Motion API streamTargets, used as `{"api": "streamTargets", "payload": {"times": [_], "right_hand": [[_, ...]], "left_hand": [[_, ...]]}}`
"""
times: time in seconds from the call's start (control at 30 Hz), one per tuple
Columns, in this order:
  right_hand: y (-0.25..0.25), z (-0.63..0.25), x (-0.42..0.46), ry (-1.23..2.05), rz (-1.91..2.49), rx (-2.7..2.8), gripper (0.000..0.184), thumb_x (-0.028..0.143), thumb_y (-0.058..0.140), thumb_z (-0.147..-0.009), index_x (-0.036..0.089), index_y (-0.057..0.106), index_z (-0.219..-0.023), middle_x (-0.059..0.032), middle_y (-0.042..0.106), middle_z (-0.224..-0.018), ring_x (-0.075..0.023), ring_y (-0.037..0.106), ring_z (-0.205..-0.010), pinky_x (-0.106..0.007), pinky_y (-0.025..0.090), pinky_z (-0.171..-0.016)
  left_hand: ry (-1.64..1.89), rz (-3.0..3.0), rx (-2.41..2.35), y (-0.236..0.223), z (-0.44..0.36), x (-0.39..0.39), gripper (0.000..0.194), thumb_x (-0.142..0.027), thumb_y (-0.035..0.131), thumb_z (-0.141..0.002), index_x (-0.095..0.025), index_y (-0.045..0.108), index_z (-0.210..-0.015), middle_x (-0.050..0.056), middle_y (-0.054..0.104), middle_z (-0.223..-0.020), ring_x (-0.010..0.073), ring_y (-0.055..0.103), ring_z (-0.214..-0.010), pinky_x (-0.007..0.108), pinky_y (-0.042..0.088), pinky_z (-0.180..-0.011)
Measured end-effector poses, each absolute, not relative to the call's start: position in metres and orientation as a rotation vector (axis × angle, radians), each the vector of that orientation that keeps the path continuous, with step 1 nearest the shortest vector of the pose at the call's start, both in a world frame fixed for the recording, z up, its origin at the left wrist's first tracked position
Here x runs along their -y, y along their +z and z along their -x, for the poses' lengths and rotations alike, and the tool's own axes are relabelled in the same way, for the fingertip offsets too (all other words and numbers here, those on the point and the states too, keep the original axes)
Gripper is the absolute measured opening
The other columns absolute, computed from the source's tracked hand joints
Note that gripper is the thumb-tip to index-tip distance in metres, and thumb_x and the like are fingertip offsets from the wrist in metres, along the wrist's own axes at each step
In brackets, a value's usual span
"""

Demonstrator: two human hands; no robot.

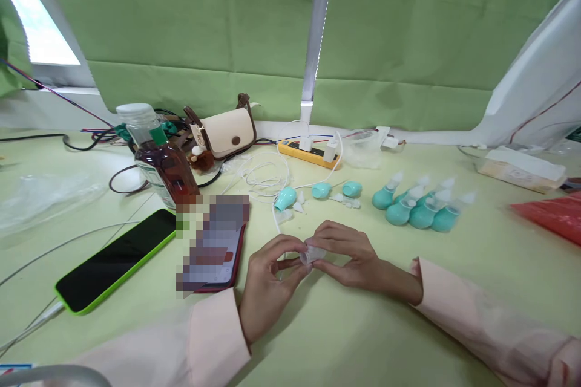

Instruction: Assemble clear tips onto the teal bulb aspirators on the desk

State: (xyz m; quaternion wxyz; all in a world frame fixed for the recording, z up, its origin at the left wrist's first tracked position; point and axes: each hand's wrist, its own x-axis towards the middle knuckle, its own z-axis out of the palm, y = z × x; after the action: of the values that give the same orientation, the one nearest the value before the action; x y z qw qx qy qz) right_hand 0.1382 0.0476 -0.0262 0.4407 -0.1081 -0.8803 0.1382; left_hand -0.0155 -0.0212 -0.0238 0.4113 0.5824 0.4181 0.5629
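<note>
Between both hands, above the pale green table, is a small translucent plastic nozzle piece (311, 254). The fingers of my left hand (272, 278) pinch it at its wider end. My right hand (347, 254) grips its other side with thumb and fingertips. Just beyond the hands lie loose turquoise rubber bulbs: one (285, 199) at the left, a second (321, 190) and a third (351, 188) farther right. Small clear plastic parts (350, 201) are scattered beside them. To the right, several assembled turquoise bulb aspirators (420, 216) with clear tips stand upright in a group.
A green-cased phone (118, 260) and a second phone (216, 248), its screen blurred out, lie at the left. Behind them are a drink bottle (158, 163), a cream handbag (229, 131) and a yellow power strip (309, 154). At the right are a tissue pack (521, 169) and red plastic (551, 214).
</note>
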Motion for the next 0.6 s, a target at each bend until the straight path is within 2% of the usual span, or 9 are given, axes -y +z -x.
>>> {"api": "streamTargets", "payload": {"times": [0.3, 0.6], "right_hand": [[-0.0317, -0.139, -0.045, 0.388, 0.428, 2.166, 0.032, 0.016, 0.06, -0.067, 0.02, 0.051, -0.098, -0.0033, 0.06, -0.079, -0.0132, 0.056, -0.072, -0.026, 0.047, -0.062], [-0.0332, -0.1412, -0.0511, 0.168, 0.269, 2.269, 0.035, 0.014, 0.057, -0.07, 0.019, 0.047, -0.104, -0.0046, 0.061, -0.079, -0.0145, 0.056, -0.074, -0.029, 0.047, -0.063]], "left_hand": [[1.462, -1.494, -1.034, -0.0235, 0.0157, 0.0201, 0.012, -0.011, 0.059, -0.069, -0.016, 0.061, -0.08, 0.005, 0.055, -0.085, 0.0159, 0.055, -0.082, 0.027, 0.052, -0.069], [1.465, -1.489, -1.063, -0.0251, 0.0152, 0.0202, 0.01, -0.013, 0.059, -0.07, -0.016, 0.061, -0.079, 0.005, 0.055, -0.083, 0.0162, 0.054, -0.08, 0.027, 0.052, -0.067]]}}
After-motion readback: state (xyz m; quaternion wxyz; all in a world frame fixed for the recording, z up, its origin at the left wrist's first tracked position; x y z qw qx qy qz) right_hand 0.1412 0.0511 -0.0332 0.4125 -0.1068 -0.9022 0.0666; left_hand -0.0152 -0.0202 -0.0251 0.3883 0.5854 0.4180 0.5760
